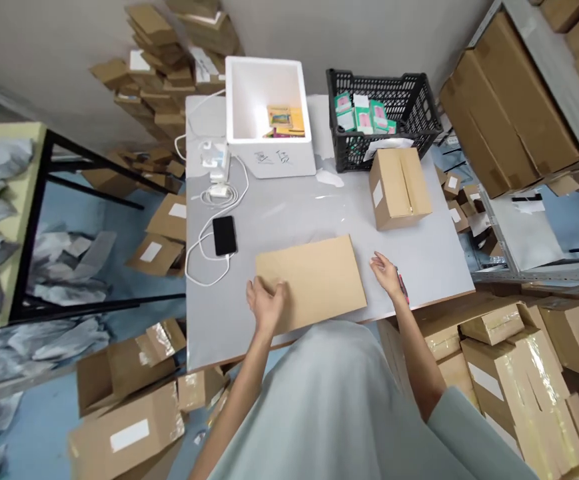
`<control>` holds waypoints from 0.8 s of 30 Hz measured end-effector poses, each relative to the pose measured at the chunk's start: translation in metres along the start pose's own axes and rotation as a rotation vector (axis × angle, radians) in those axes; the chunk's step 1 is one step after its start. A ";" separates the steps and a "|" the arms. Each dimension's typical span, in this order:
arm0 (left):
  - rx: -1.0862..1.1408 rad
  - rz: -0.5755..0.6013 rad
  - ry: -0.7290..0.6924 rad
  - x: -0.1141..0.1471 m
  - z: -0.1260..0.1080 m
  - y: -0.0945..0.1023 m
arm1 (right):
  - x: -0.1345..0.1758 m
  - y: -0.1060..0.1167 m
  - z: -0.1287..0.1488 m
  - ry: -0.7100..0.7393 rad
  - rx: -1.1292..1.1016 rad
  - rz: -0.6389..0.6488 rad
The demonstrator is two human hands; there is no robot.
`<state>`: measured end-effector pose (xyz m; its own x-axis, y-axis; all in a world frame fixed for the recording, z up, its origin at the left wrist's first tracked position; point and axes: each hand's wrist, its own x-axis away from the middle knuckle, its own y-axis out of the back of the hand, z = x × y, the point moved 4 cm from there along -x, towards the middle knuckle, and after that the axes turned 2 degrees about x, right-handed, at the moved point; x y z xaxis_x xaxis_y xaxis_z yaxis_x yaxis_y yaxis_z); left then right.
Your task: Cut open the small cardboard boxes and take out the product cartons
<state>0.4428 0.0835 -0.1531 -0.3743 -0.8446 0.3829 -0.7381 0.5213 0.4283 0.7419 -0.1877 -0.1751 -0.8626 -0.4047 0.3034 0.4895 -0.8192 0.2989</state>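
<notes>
A flat piece of brown cardboard [314, 277] lies at a slant near the front edge of the grey table [294, 210]. My left hand [266, 303] grips its left side, thumb on top and fingers over the edge. My right hand [385, 272] is just off the cardboard's right side, with loosely bent fingers and nothing visible in them. A red and black tool [402, 285] is partly hidden by my right wrist; its kind is unclear. Behind that hand a closed cardboard box [392, 190] with a white label stands on the table.
A white foam box [284, 160] with yellow packets stands at the back, beside a black plastic crate [344, 150] of green-and-white boxes. A phone [224, 236] lies among white cables [204, 250] at left. Cardboard boxes [124, 427] crowd the floor; shelves [544, 73] stand at right.
</notes>
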 end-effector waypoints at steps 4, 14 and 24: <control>-0.138 -0.103 -0.274 -0.010 -0.072 -0.056 | -0.054 0.072 0.009 0.091 0.047 -0.280; -0.166 0.463 -0.524 -0.041 -0.224 -0.296 | -0.191 0.140 0.044 0.092 0.245 -0.368; -0.179 0.420 -0.324 -0.037 -0.212 -0.338 | -0.175 0.103 0.024 0.113 0.277 -0.263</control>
<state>0.8248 -0.0354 -0.1385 -0.7898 -0.5393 0.2920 -0.3918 0.8100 0.4363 0.9466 -0.1911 -0.1756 -0.9642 -0.2503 0.0874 0.2525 -0.7667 0.5903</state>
